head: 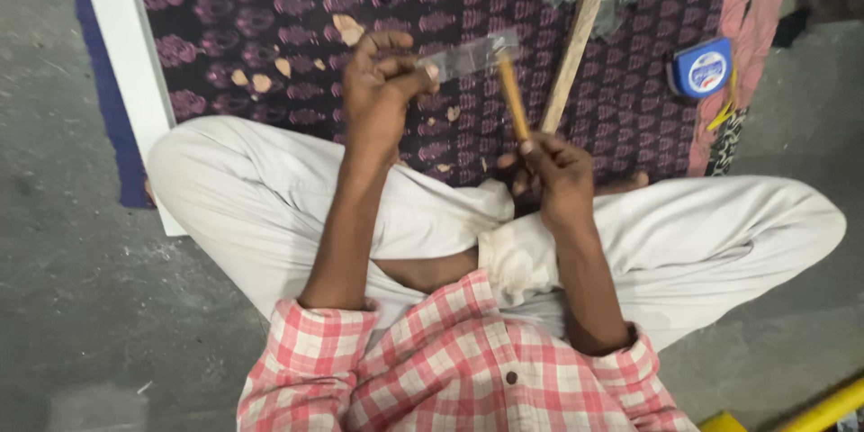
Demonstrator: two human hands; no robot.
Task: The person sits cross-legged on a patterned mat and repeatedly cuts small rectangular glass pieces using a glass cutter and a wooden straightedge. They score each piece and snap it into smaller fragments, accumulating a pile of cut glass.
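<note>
checked red sleeves [450,378] and my crossed legs [432,216] sat nearest. my left hand [378,90] pinched a clear strip [468,56] taut over the patterned cloth [270,36], so my right hand [553,171], clamped on a thin wooden tool [513,94], could meet its end.

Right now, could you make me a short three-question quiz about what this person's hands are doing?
1. True or false: the left hand pinches a clear glass strip.
2. What does the right hand hold? A) a wooden-handled tool B) the blue tape measure
3. What lies under the work?

Key: 1 true. 2 A. 3 A dark patterned cloth.
</note>
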